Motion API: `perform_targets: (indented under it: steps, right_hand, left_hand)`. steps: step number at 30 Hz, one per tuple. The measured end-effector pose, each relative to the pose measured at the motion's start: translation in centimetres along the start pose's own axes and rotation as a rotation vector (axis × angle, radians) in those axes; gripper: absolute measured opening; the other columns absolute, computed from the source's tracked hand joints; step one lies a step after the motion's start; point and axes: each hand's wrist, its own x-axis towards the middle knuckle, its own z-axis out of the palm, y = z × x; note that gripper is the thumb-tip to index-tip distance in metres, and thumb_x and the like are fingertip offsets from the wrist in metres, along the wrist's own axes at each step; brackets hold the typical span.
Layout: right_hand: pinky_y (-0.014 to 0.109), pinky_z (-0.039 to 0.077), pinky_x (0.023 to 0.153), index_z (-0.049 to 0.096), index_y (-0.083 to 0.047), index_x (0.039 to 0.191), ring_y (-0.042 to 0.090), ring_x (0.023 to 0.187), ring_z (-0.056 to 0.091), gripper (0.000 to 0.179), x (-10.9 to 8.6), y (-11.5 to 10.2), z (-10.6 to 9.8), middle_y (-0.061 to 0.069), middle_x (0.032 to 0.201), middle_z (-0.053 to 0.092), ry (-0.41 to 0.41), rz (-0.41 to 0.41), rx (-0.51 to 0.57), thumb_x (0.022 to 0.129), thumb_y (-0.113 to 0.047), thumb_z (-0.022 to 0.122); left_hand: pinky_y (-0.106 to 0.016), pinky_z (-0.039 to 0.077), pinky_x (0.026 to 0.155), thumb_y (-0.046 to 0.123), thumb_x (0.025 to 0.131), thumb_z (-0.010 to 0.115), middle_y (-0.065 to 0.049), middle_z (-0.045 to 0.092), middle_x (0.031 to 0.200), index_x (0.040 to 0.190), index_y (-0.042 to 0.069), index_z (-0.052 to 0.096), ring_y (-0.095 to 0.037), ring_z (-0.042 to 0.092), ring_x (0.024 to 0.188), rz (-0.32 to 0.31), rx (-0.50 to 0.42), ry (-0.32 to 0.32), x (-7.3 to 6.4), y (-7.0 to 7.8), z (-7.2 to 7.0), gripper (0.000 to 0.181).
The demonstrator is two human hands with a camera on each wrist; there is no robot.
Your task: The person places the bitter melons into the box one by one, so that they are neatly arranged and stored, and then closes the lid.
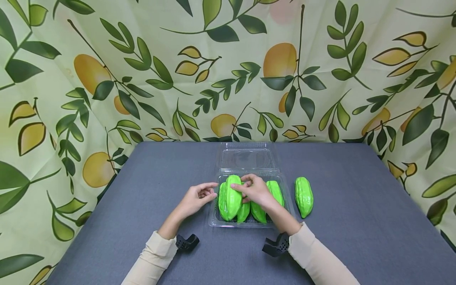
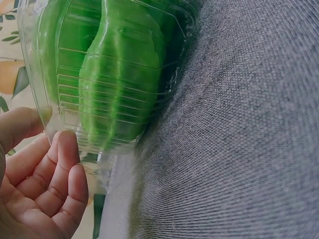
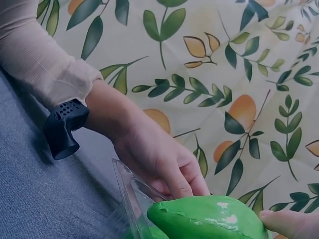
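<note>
Pale sleeves (image 1: 153,255) lie nearest the head camera, above a grey counter (image 1: 342,245). Over the left part of an open clear plastic clamshell (image 1: 242,226), the right hand (image 1: 257,192) grasps a bitter melon (image 1: 233,200) between thumb and fingers; packed melons (image 1: 258,211) lie inside. Beside the left rim, the left hand (image 1: 195,200) has loosely bent fingers, its grip seemingly released. Handling this well probably means laying the melon lengthwise along its neighbours, without pressing the thin wall. Only this view shows the folded-back lid (image 1: 249,158) and a lone melon (image 1: 304,197) right of the clamshell.

From the left wrist, a ribbed side wall (image 2: 65,87) fronts the melons; whether the left fingertips (image 2: 68,144) touch plastic, I cannot tell.

From the right wrist, the grasped melon's tapered end shows, the right thumb (image 3: 286,224) against its opposite end.
</note>
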Motion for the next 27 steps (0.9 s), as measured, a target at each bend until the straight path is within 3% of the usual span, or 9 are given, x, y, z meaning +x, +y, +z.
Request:
perform_targets:
  steps: [12,27]
  right_hand:
    - [0.032,0.059,0.063,0.050,0.006,0.127,0.011,0.063,0.059,0.056,-0.7,-0.3,-0.4,0.009,0.090,0.056,0.002,-0.024,0.010,0.086,-0.025,0.072]
    - [0.034,0.060,0.075,0.051,0.009,0.126,0.014,0.073,0.065,0.048,-2.0,0.0,-2.9,0.011,0.095,0.061,-0.033,-0.074,0.048,0.090,-0.019,0.067]
  left_hand:
    - [-0.014,0.048,0.069,0.005,0.091,0.063,-0.024,0.062,0.095,0.122,-0.008,0.060,0.003,0.053,0.074,0.000,-0.004,-0.001,0.0,-0.1,0.0,0.035]
    - [-0.014,0.047,0.069,0.005,0.091,0.063,-0.023,0.062,0.096,0.122,-0.008,0.060,0.003,0.053,0.075,-0.012,-0.013,0.002,0.0,-0.1,0.0,0.034]
